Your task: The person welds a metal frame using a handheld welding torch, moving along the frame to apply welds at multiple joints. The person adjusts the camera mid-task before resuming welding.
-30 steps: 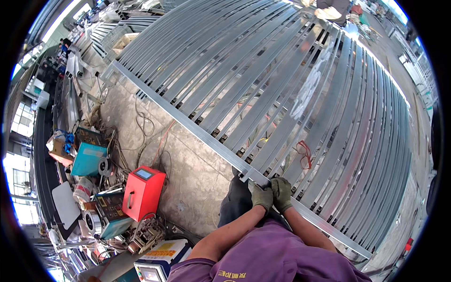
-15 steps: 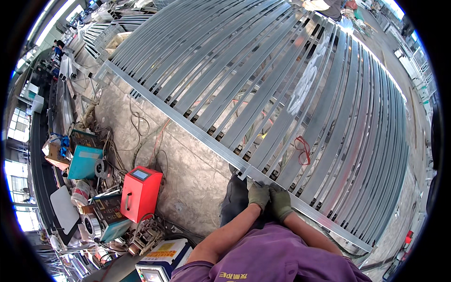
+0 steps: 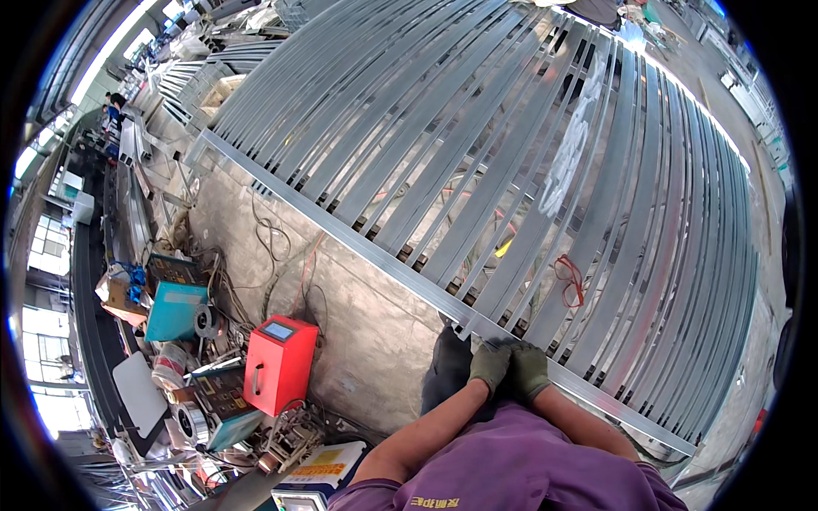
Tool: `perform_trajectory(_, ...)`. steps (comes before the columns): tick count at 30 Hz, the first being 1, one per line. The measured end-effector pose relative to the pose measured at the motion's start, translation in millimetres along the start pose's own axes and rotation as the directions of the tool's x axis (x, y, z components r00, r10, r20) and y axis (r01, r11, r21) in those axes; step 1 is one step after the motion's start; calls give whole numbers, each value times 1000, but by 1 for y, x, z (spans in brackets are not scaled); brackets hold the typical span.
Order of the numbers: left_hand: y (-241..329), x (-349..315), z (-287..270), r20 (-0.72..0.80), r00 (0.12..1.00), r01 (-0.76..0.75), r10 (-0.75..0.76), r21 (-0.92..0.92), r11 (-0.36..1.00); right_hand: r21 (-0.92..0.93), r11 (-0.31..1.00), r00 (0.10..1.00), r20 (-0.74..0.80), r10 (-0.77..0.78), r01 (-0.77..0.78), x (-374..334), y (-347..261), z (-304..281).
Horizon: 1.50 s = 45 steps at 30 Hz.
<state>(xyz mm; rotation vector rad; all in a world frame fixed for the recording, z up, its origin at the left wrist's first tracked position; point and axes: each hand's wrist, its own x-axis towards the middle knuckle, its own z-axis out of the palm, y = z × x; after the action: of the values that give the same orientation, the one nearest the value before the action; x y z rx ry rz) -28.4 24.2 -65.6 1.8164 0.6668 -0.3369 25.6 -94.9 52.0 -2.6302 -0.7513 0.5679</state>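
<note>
My left hand [image 3: 491, 366] and my right hand [image 3: 527, 371], both in grey-green work gloves, are close together at the near rail [image 3: 388, 262] of a large frame. Their fingers look curled in. Anything between them is too small or too hidden to make out. Beyond the rail, many long grey metal bars [image 3: 504, 220] lie side by side with gaps between them. On the bars, past my right hand, rests a pair of red-framed glasses [image 3: 569, 281].
To the left stand a red machine with a small screen [image 3: 280, 364], a teal box [image 3: 175, 311], wire spools [image 3: 192, 422] and tangled cables [image 3: 269, 238] on the concrete floor. A white-and-blue unit [image 3: 322, 468] sits by my left arm. A bright glare [image 3: 632, 36] shows at the far edge.
The whole view has shifted, so the scene sits a little further right and lower. My hands stay together at the rail, with little visible change in their pose.
</note>
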Motion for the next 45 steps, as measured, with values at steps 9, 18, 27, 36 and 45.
perform_trajectory(9, 75, -57, -130, -1, 1000, -13, 13, -35, 999, 82, 996, 981, -192, -23, 40, -5, 14, 12)
perform_trajectory(18, 120, -15, -172, 28, 968, -207, 249, 651, 730, 121, 992, 981, -195, -24, 48, -3, 10, 7)
perform_trajectory(27, 94, 16, -155, 170, 975, -222, 144, 770, 598, 123, 992, 982, -185, -19, 42, -3, 17, 15)
perform_trajectory(36, 93, 21, -157, 133, 975, -216, 176, 734, 644, 145, 988, 978, -207, -30, 61, -2, 15, 7)
perform_trajectory(45, 112, 70, -228, -210, 624, -462, 753, 678, 572, 146, 989, 982, -191, -5, 34, 0, 16, 13)
